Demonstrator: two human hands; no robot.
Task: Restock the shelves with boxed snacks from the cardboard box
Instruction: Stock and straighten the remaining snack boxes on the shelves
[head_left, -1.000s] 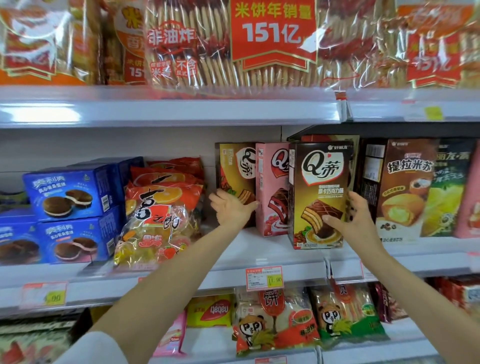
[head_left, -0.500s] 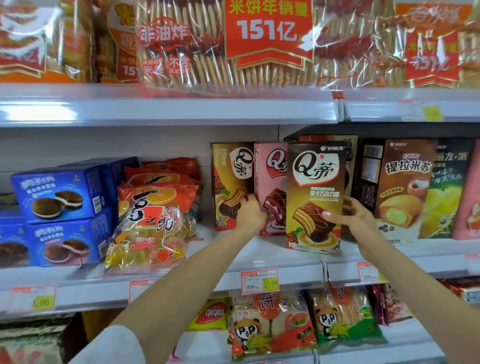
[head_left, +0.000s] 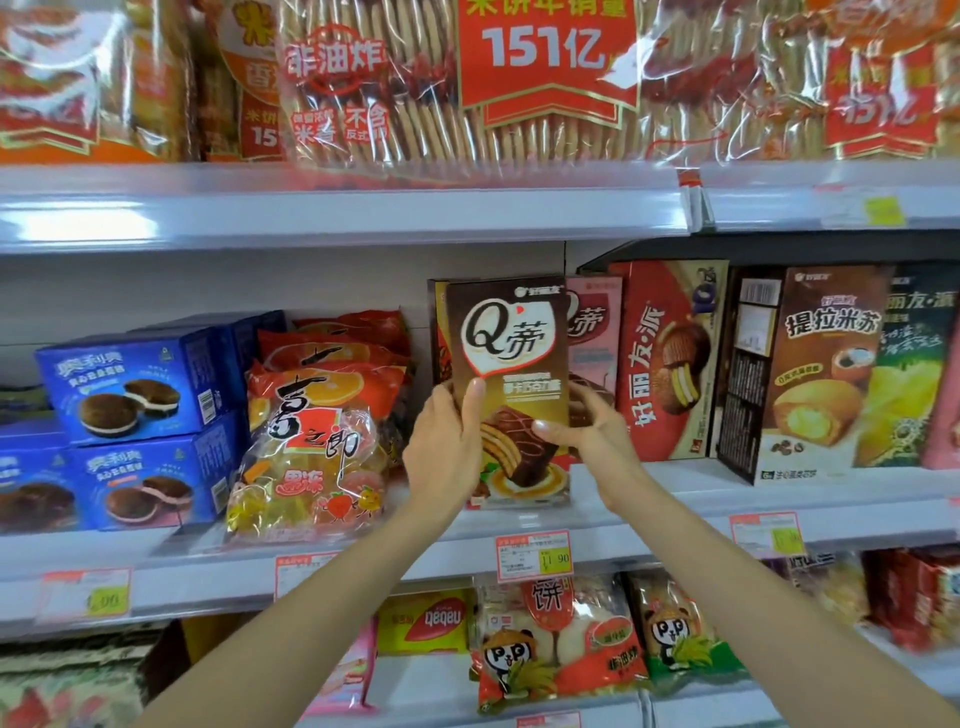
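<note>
A tall brown snack box (head_left: 511, 364) with a Q logo and a chocolate cake picture stands upright at the front of the middle shelf (head_left: 649, 514). My left hand (head_left: 447, 447) grips its left edge, thumb across the front. My right hand (head_left: 592, 431) holds its right edge, thumb on the front and fingers behind. A pink box (head_left: 595, 332) of the same brand stands just behind it to the right. A yellow-red box (head_left: 439, 338) peeks out behind on the left. The cardboard box is out of view.
A red pie box (head_left: 670, 358) and a brown tiramisu box (head_left: 821, 374) stand to the right. Orange jelly bags (head_left: 317, 441) and blue sandwich-cookie boxes (head_left: 130, 384) sit to the left. Cracker bags fill the shelf above; panda-print bags (head_left: 561, 644) lie below.
The brown box has slid left, now in front of the yellow and pink boxes. My left hand moved from the yellow box onto the brown box's left edge.
</note>
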